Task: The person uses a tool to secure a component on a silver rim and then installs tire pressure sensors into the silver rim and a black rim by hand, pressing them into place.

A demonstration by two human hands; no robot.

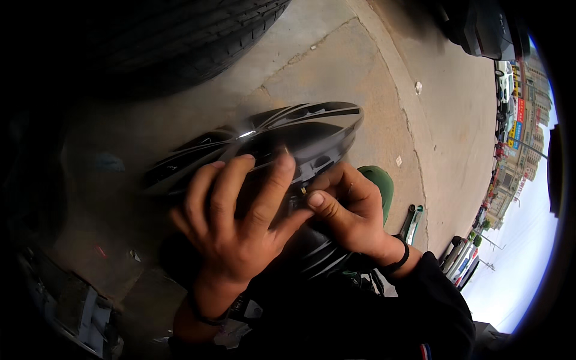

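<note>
A glossy black-and-silver car lamp assembly (312, 129) lies tilted before me, its long pointed shape blurred at the left end. Over its near side my left hand (234, 210) spreads its fingers, which rest along the housing; its thumb reaches toward the other hand. At the near edge of the lamp my right hand (351, 210) is closed in a pinch, thumb against bent fingers. Beside that pinch shows a tiny yellow bit (304, 189), too small to name. What the right fingers grip is mostly hidden.
A large tyre (198, 54) looms at the upper left. Green-handled tools (412, 222) lie on the concrete to the right, near a green rounded shape (378, 186). Metal parts (93, 318) sit at the lower left. A dark vehicle (489, 30) stands upper right.
</note>
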